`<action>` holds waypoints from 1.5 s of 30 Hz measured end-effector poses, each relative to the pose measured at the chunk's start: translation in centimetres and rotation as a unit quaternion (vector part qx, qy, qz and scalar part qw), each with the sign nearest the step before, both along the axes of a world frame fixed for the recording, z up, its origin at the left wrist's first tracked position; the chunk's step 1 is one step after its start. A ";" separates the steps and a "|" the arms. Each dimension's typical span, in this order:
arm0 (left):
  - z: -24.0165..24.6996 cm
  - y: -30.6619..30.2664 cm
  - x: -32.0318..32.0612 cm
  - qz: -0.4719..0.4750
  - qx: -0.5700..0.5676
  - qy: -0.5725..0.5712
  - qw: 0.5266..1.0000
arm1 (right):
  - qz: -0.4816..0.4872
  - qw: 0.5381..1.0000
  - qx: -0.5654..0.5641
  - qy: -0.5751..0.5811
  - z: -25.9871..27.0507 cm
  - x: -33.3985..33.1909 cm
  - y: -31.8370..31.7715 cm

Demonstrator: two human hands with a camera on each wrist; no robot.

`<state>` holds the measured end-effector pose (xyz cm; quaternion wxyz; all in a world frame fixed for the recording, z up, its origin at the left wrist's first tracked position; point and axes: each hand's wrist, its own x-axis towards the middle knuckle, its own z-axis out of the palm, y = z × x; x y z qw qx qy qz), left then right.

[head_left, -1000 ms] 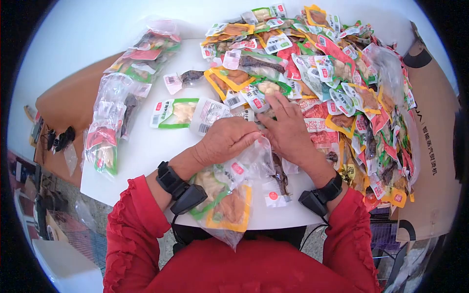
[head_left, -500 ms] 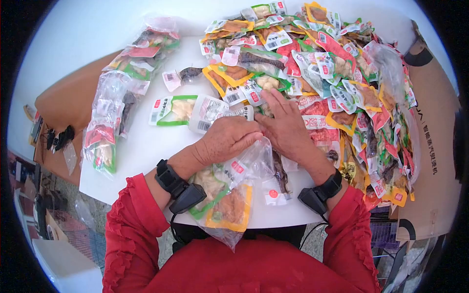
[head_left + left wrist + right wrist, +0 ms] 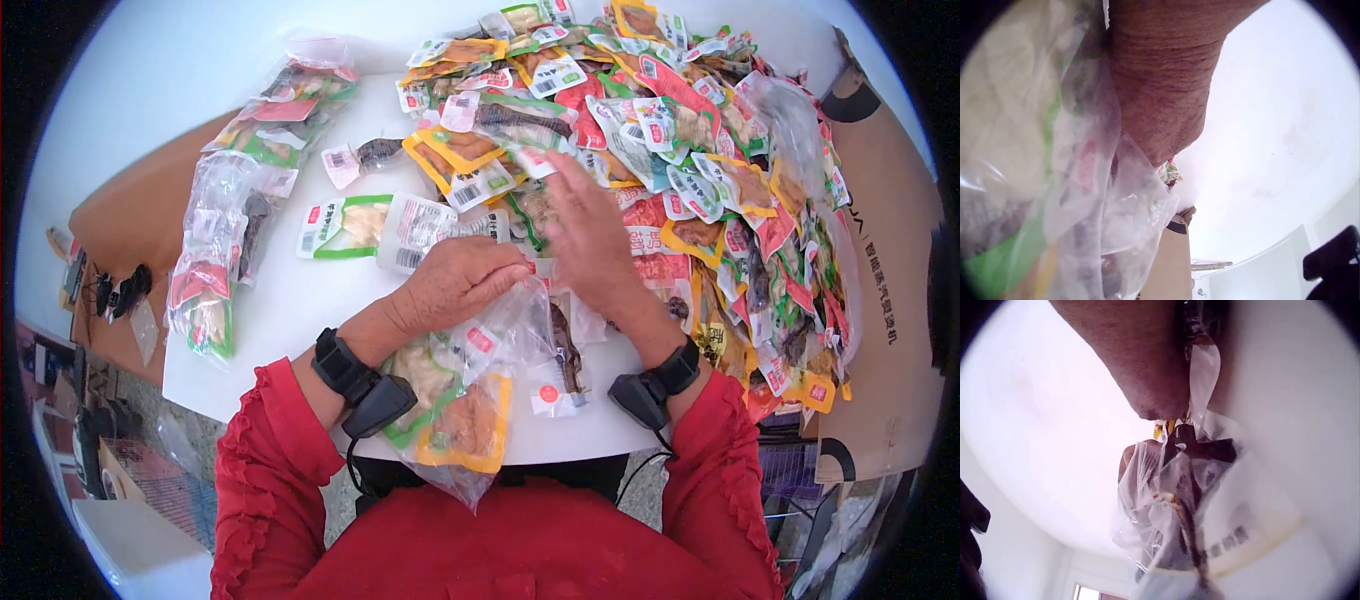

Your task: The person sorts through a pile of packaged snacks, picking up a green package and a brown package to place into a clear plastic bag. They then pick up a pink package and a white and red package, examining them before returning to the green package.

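Observation:
My left hand (image 3: pixel 460 285) grips the gathered mouth of a clear plastic bag (image 3: pixel 520 318). Inside the bag lie a green-edged packet of pale food (image 3: pixel 420 375) and a yellow-edged packet of brown food (image 3: pixel 468 425). The bag also fills the left of the left wrist view, below the hand (image 3: pixel 1160 81). My right hand (image 3: pixel 595 240), slightly blurred, reaches over the pile with straight fingers, its fingertips at a white-labelled packet (image 3: pixel 534 161). A green-edged packet (image 3: pixel 530 212) lies just left of that hand. Below the hands is a clear packet with a dark strip of food (image 3: pixel 565 350).
A large heap of food packets (image 3: pixel 690 185) covers the table's right side. Filled clear bags (image 3: pixel 215 245) line the left edge of the white table (image 3: pixel 310 340). A pale-food packet (image 3: pixel 350 227) lies near the middle. Cardboard boxes (image 3: pixel 880 300) stand at both sides.
My right hand has lifted and swung slightly up, shifting the white-labelled packet up and right and uncovering more of the green-edged packet. My left hand keeps its grip on the bag.

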<state>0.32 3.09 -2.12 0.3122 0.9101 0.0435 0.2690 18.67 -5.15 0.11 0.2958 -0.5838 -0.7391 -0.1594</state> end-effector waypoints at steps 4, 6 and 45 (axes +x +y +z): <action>0.0 0.0 -0.1 0.001 -0.134 -0.007 0.991 | 0.087 0.980 0.049 0.173 3.1 0.7 -1.6; -0.2 0.2 0.1 0.001 -0.248 -0.065 0.966 | 0.126 0.903 0.029 0.410 3.7 0.6 -2.4; 2.1 -1.9 -0.5 0.061 -0.553 0.051 0.829 | 0.141 0.740 -0.232 0.616 -1.2 -1.2 -2.8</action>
